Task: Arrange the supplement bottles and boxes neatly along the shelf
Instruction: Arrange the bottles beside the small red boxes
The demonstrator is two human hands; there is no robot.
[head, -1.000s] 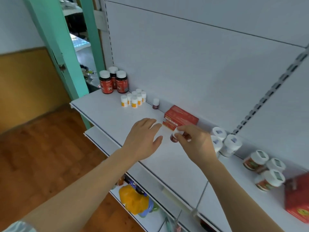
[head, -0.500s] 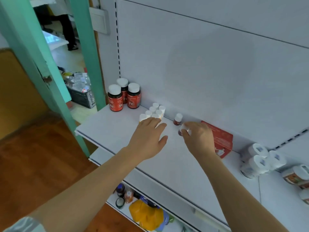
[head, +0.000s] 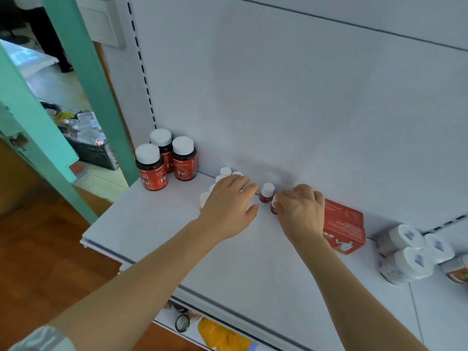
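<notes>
On the shelf (head: pixel 157 224), the right hand (head: pixel 300 214) pinches a small red vial (head: pixel 274 208), set just beside a second vial (head: pixel 266 193) near the back wall. The left hand (head: pixel 228 202) hovers flat with fingers straight over the small white bottles (head: pixel 225 171). A red box (head: pixel 344 230) lies right of the right hand.

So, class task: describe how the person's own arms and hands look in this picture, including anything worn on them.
Both forearms are bare from wrist to elbow. The left hand and right hand wear no gloves, and no rings, watch or bracelet show. The only clothing in view is a pale, light-coloured short sleeve at the left upper arm, in the bottom left corner. The right arm's sleeve is out of frame.
</notes>
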